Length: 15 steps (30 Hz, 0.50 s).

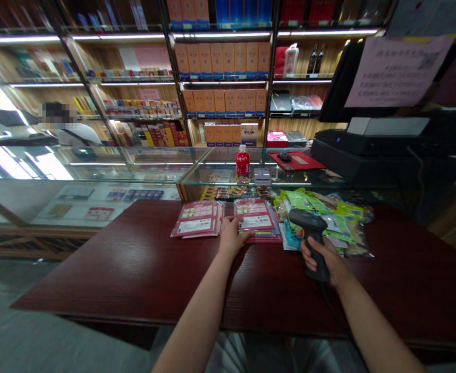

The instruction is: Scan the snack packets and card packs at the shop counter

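Note:
My right hand (325, 259) is wrapped round the grip of a black barcode scanner (309, 221), its head tilted up and to the left. A cable trails from the scanner down along my forearm. My left hand (232, 237) has its fingers and thumb on the near left corner of the top pink packet (253, 215) in the right-hand stack. Just left of that hand lies another stack of pink packets (197, 218) with white barcode labels. Behind the scanner is a heap of green and clear plastic packets (340, 212).
The dark red wooden table (134, 264) meets a glass display counter (197, 178). On the counter stand a red bottle (242, 161), a mouse (284, 156) on a red mat and a monitor (340, 77) at right. Another person (78, 132) is behind the far-left counter.

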Motion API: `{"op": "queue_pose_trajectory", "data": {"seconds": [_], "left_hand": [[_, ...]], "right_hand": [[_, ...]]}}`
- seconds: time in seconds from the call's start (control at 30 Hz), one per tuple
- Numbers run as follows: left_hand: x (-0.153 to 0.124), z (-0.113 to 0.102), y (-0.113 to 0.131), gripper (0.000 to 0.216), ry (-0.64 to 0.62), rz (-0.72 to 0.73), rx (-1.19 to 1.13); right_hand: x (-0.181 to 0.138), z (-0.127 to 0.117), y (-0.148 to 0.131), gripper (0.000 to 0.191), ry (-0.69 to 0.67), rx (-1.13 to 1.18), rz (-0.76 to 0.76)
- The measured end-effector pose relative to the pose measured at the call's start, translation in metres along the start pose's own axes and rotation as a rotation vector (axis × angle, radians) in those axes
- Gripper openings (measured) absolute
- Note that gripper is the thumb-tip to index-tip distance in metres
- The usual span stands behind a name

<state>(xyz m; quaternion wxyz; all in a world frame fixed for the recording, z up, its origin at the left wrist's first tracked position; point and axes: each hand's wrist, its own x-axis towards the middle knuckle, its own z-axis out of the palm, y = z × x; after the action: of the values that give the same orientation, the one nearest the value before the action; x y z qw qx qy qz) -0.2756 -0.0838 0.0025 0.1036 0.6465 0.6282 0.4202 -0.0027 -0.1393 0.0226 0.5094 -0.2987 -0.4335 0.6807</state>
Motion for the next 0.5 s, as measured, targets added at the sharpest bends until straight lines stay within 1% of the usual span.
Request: {"op": "queue_pose_trajectory", "data": {"seconds": [0.1, 0.17, 0.23, 0.3, 0.37, 0.43, 0.5], "left_hand": [[-0.001, -0.002, 0.003, 0.046, 0.035, 0.040, 0.048], [-0.001, -0.005, 0.006, 0.042, 0.070, 0.058, 0.080], [0.002, -0.010, 0.010, 0.037, 0.099, 0.044, 0.134], [0.008, -0.019, 0.013, 0.034, 0.109, -0.019, 0.228], [0.015, -0.032, 0.014, 0.037, 0.109, -0.123, 0.336], [0.023, -0.049, 0.010, 0.041, 0.119, -0.238, 0.433], [0.030, -0.069, 0.001, 0.044, 0.144, -0.346, 0.516]], "right_hand": [[0.000, 0.000, -0.001, 0.033, 0.005, 0.013, 0.005], [0.000, 0.001, -0.002, 0.034, 0.017, 0.022, 0.010], [0.000, 0.002, -0.002, 0.034, 0.035, 0.023, 0.013], [0.000, 0.003, -0.002, 0.032, 0.049, 0.022, 0.009], [0.000, 0.003, -0.002, 0.031, 0.053, 0.027, 0.005], [0.000, 0.003, -0.001, 0.032, 0.051, 0.034, 0.005], [0.000, 0.003, -0.001, 0.034, 0.048, 0.036, 0.003]]}}
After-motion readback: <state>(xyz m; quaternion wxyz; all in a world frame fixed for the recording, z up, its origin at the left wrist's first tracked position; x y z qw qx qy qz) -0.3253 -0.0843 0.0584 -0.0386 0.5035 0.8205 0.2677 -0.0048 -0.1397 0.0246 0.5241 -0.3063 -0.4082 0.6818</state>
